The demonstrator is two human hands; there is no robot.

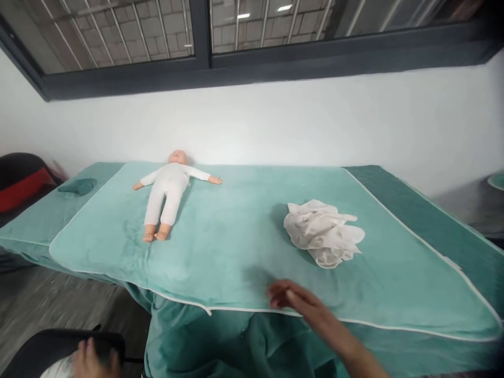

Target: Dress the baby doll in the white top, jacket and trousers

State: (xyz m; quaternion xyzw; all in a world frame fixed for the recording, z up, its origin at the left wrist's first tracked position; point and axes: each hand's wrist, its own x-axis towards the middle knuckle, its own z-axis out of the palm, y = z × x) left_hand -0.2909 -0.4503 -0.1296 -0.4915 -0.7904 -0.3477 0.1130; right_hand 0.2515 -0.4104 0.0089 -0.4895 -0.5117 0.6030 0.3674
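My right hand (pixel 291 295) hovers over the front edge of the green-covered bed (pixel 236 236), with its fingers loosely curled, the thumb apart and nothing in it. Beyond it lies a crumpled white cloth (pixel 323 231) with a faint pattern, not touched by the hand. A baby doll (pixel 169 184) in a white suit rests on its back toward the left, arms spread and feet toward me. Low at the left, my left hand (pixel 94 359) is blurred, fingers apart, over a black chair (pixel 74 341). A piece of white fabric (pixel 57 368) shows beside that hand.
A small dark green cloth (pixel 77 186) lies at the bed's left end, near a black and red chair back (pixel 25 184). Behind the bed stands a white wall (pixel 275 121) below a dark-framed window (pixel 205 65). Green fabric (pixel 236 346) hangs down the front.
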